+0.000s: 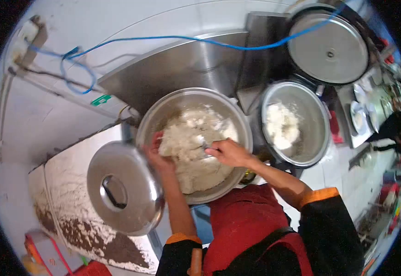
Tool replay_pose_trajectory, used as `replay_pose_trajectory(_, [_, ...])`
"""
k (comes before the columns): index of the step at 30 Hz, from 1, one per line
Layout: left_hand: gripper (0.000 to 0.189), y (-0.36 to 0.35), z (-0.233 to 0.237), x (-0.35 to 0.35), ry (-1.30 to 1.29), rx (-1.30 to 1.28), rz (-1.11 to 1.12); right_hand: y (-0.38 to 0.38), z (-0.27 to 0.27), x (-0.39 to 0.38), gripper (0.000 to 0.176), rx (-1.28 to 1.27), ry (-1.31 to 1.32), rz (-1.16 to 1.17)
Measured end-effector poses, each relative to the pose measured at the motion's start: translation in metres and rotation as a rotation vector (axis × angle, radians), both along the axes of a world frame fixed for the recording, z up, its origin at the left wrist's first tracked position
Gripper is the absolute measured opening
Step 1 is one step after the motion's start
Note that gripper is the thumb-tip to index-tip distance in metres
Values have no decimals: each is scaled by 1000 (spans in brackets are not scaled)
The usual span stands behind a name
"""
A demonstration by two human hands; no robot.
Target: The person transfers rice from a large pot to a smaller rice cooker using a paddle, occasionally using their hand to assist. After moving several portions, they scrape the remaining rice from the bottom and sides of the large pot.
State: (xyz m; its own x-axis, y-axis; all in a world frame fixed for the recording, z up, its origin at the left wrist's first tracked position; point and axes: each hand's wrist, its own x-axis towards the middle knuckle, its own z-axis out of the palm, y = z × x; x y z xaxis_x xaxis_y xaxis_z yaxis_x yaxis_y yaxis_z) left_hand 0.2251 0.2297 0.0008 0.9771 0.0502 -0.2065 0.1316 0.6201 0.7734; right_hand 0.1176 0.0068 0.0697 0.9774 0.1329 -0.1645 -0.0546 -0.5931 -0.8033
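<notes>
A large metal pot [192, 198] holds a broad mass of white cooked rice [186, 131]. My right hand [229, 152] is closed around the handle of a rice spoon [204, 146], whose head is in the rice. At the pot's left rim is my left hand [158, 154], its fingers blurred and reaching inside beside the rice. Just left of that wrist, a round steel lid [138, 195] with a recessed handle overlaps the pot's edge in this view.
A rice cooker [320, 133] with rice in its inner pot stands to the right, its lid [329, 46] raised. A blue cable [177, 37] crosses above. A worn white chest [78, 193] is at left. Dishes [359, 117] sit on a counter at far right.
</notes>
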Motion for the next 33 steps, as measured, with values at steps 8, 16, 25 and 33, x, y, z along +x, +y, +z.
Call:
replay_pose_trajectory(8, [55,-26,76,-6,69,-141,12,-30,55,-22,38,62,-50,-47])
replay_pose_trajectory(16, [54,-178,161,-37,-136,-212,-359,-138,135,-98,40,37,-12,-239])
replay_pose_trajectory(25, [51,-350,95,-55,405,-484,-551,-243,48,-181,23,-874,55,-489])
replay_pose_trajectory(33, [47,-249,98,-48,218,-685,-390,-254,23,-193,18,-885,0,-730])
